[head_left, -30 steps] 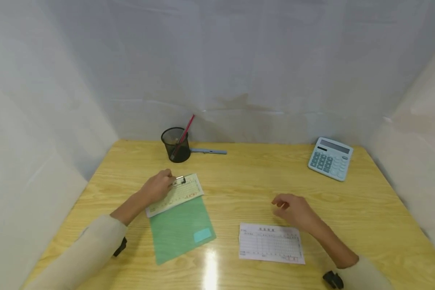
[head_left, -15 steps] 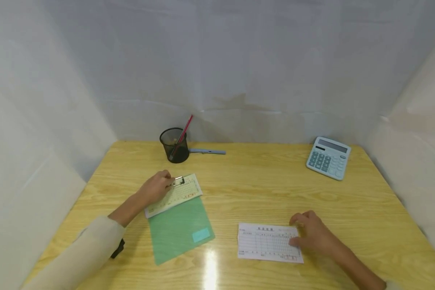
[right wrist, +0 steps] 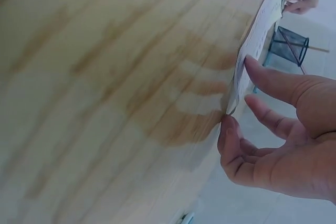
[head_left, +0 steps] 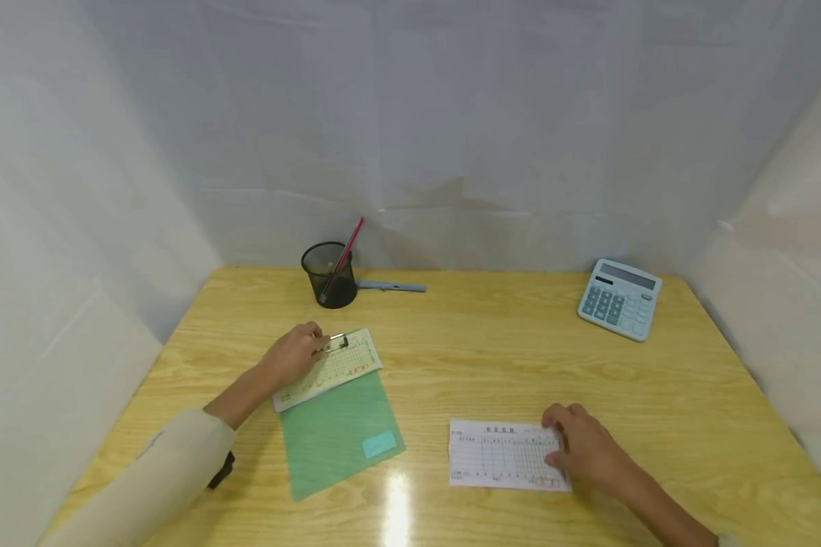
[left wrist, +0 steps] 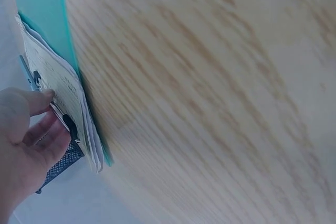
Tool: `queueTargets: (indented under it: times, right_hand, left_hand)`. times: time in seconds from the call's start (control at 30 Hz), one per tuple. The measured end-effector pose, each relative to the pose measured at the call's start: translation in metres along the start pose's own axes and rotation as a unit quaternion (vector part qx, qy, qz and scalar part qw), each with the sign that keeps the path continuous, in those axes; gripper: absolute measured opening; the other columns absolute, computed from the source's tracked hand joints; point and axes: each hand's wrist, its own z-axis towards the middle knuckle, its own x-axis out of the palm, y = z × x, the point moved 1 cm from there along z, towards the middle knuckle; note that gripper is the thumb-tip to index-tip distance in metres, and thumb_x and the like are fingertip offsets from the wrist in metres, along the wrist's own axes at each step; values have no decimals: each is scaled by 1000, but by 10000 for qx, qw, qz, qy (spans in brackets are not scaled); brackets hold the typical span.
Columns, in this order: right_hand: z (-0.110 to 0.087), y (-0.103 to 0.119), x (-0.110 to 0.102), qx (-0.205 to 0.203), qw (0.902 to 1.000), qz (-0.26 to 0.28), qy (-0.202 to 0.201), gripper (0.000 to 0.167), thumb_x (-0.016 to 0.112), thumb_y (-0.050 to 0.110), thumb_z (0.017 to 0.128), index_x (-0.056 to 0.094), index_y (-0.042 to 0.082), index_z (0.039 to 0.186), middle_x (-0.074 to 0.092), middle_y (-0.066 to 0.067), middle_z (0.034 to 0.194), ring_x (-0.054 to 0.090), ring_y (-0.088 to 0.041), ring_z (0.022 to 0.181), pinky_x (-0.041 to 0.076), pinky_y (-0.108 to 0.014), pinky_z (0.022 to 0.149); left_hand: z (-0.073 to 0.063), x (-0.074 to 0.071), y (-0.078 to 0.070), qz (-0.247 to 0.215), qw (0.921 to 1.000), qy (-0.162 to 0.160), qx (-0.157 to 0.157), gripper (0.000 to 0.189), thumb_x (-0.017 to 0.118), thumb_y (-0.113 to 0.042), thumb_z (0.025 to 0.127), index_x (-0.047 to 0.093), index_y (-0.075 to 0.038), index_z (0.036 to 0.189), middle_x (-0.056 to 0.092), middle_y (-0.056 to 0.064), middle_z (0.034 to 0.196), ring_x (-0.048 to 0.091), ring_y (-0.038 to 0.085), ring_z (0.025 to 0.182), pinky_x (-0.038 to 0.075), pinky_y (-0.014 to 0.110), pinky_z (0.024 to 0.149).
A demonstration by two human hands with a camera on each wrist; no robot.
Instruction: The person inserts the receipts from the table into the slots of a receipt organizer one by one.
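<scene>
At the left, my left hand (head_left: 294, 355) pinches the wire handle of a black binder clip (head_left: 345, 341) between thumb and fingers. The clip sits at the upper edge of a stack of yellow printed slips (head_left: 357, 361). Beneath the stack lies a green translucent folder (head_left: 335, 433) with a pale blue label. My right hand (head_left: 588, 450) is at the right end of a white printed form (head_left: 496, 457), thumb on its face and curled fingers round its edge. The right wrist view shows this thumb (right wrist: 268, 80) against the sheet.
A black mesh pen cup (head_left: 335, 289) holding a red pencil stands at the back left. Beside it lies a light blue pen-like stick (head_left: 404, 287). A blue calculator (head_left: 619, 300) rests at the back right. Pale sheeting (head_left: 492, 137) walls the wooden table (head_left: 465, 342).
My right hand has moved right and down from above the white form to its right end, and its fingers have closed there. The left hand has stayed on the binder clip.
</scene>
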Motion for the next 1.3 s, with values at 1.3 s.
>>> queueTargets:
  times: [1.3]
  right_hand:
    - [50, 15, -25, -1052, 9720, 2065, -375, 15, 64, 12, 90, 67, 11, 105, 68, -11, 98, 35, -2, 49, 35, -19, 45]
  left_hand:
    - [4, 0, -2, 36, 9999, 10, -147, 25, 69, -8, 84, 70, 1, 108, 60, 13, 92, 62, 25, 80, 55, 34, 65]
